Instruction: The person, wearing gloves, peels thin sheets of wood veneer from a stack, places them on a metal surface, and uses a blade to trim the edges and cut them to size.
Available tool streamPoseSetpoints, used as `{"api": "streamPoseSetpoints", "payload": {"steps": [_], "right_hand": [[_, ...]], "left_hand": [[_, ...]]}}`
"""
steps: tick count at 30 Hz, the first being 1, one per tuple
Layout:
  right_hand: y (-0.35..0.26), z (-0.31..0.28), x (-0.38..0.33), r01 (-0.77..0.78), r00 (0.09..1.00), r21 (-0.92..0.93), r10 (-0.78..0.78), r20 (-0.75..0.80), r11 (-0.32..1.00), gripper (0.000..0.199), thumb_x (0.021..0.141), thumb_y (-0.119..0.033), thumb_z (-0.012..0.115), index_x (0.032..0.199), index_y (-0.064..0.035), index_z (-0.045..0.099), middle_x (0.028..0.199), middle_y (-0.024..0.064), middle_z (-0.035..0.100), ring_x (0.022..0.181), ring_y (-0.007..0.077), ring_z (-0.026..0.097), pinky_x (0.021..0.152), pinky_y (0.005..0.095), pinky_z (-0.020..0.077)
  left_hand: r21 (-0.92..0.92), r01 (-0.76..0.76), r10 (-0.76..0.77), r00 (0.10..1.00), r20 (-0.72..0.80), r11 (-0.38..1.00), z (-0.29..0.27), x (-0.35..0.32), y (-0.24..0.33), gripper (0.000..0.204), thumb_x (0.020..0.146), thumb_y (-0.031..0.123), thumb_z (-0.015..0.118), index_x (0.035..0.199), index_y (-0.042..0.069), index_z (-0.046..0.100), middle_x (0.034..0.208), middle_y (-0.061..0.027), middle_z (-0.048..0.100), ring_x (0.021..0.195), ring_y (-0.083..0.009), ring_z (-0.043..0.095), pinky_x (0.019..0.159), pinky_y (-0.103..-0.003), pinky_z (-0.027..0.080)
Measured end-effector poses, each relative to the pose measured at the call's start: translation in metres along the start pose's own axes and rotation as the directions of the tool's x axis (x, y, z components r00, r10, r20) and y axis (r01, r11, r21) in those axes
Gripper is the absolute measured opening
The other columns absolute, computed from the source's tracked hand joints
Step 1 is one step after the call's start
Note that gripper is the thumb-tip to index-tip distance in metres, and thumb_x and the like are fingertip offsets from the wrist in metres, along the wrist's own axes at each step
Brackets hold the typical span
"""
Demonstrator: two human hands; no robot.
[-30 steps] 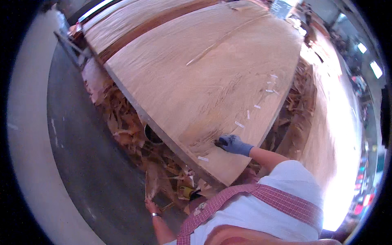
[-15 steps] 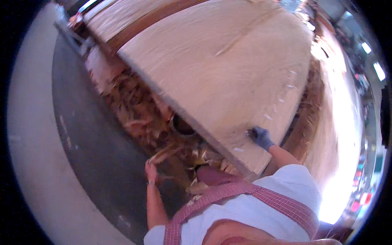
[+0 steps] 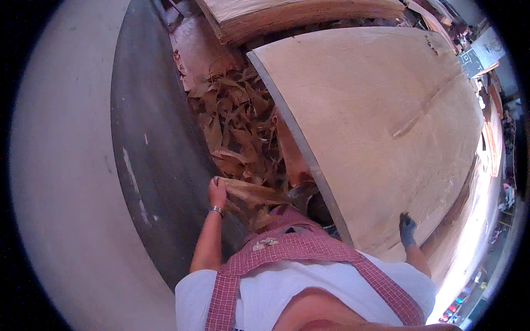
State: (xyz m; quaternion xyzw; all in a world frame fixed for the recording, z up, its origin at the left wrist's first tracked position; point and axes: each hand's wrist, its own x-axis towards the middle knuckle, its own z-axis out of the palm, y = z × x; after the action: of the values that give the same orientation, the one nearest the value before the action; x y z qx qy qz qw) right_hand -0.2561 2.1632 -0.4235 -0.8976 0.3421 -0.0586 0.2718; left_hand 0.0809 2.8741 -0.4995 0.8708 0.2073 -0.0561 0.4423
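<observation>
My left hand (image 3: 218, 191), bare with a watch at the wrist, is closed on one end of a long brown strip of wood veneer (image 3: 251, 193). The strip stretches right across the front of my checked apron, above loose scraps. My right hand (image 3: 407, 227) wears a dark grey glove and lies on the near right part of a large pale sheet of wood veneer (image 3: 364, 110). Its fingers point away from me and look extended, with nothing visible in them. A raised ridge or crease runs across the sheet's far right part.
Torn veneer scraps (image 3: 237, 132) heap up left of the stack's grey edge. A dark round opening (image 3: 320, 209) sits under that edge. Behind lies another thick veneer stack (image 3: 298, 19). A dark floor strip (image 3: 149, 138) runs along the left, with a pale floor beyond.
The view has turned, so the sheet appears farther right. My left hand still grips the strip, now stretched out more plainly. Small white bits seen near my right hand no longer show.
</observation>
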Motion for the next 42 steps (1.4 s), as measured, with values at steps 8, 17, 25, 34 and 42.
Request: {"api": "streamPoseSetpoints", "payload": {"steps": [8, 17, 25, 34, 42], "right_hand": [[-0.345, 0.186, 0.148, -0.063, 0.994, 0.816, -0.032, 0.1, 0.574, 0.022, 0.095, -0.027, 0.062, 0.099, -0.0063, 0.066, 0.073, -0.002, 0.061, 0.056, 0.0074, 0.053, 0.05, 0.023, 0.042], [-0.593, 0.311, 0.198, -0.032, 0.926, 0.732, -0.256, 0.278, 0.68, 0.018, 0.096, -0.023, 0.06, 0.091, -0.0066, 0.059, 0.078, 0.0027, 0.061, 0.067, 0.0123, 0.058, 0.057, 0.0251, 0.0453], [-0.833, 0.438, 0.301, -0.238, 0.762, 0.678, -0.299, 0.574, 0.695, 0.023, 0.096, -0.028, 0.059, 0.101, -0.0052, 0.062, 0.084, 0.0028, 0.066, 0.074, 0.0105, 0.06, 0.064, 0.0248, 0.0466], [-0.996, 0.689, 0.484, -0.136, 0.459, 0.552, -0.442, 0.771, 0.822, 0.018, 0.094, -0.02, 0.057, 0.098, -0.0037, 0.063, 0.079, 0.0017, 0.061, 0.074, 0.009, 0.054, 0.066, 0.0258, 0.0455], [-1.05, 0.961, 0.605, 0.105, 0.375, 0.123, -0.154, 0.914, 0.987, 0.043, 0.094, -0.04, 0.054, 0.123, -0.0092, 0.058, 0.131, 0.0161, 0.054, 0.12, 0.0339, 0.052, 0.098, 0.0444, 0.0419]], "left_hand": [[-0.065, -0.049, 0.064, 0.967, 0.247, 0.997, -0.021, 0.18, 0.113, 0.038, 0.091, 0.03, 0.059, 0.114, 0.0, 0.055, 0.101, -0.017, 0.065, 0.09, -0.0257, 0.064, 0.082, -0.036, 0.049], [-0.975, -0.209, 0.762, 0.643, -0.078, 0.076, -0.135, 0.348, 0.392, 0.063, 0.094, 0.04, 0.056, 0.143, 0.009, 0.032, 0.114, -0.0084, 0.055, 0.093, -0.023, 0.062, 0.086, -0.042, 0.053], [-0.688, -0.002, 0.671, 0.223, -0.707, -0.725, -0.277, 0.464, 0.493, 0.061, 0.088, 0.011, 0.065, 0.142, 0.022, 0.039, 0.102, -0.0073, 0.047, 0.084, -0.0221, 0.053, 0.08, -0.044, 0.058], [-0.719, -0.292, 0.597, 0.409, -0.69, -0.631, -0.219, 0.728, 0.515, 0.061, 0.088, 0.005, 0.062, 0.141, 0.022, 0.039, 0.098, -0.0062, 0.045, 0.08, -0.0191, 0.052, 0.079, -0.044, 0.057], [-0.997, -0.075, 0.518, 0.853, -0.056, 0.017, -0.158, 0.954, 0.411, 0.032, 0.089, 0.015, 0.06, 0.118, 0.015, 0.047, 0.091, -0.0044, 0.05, 0.081, -0.018, 0.052, 0.071, -0.04, 0.051]]}}
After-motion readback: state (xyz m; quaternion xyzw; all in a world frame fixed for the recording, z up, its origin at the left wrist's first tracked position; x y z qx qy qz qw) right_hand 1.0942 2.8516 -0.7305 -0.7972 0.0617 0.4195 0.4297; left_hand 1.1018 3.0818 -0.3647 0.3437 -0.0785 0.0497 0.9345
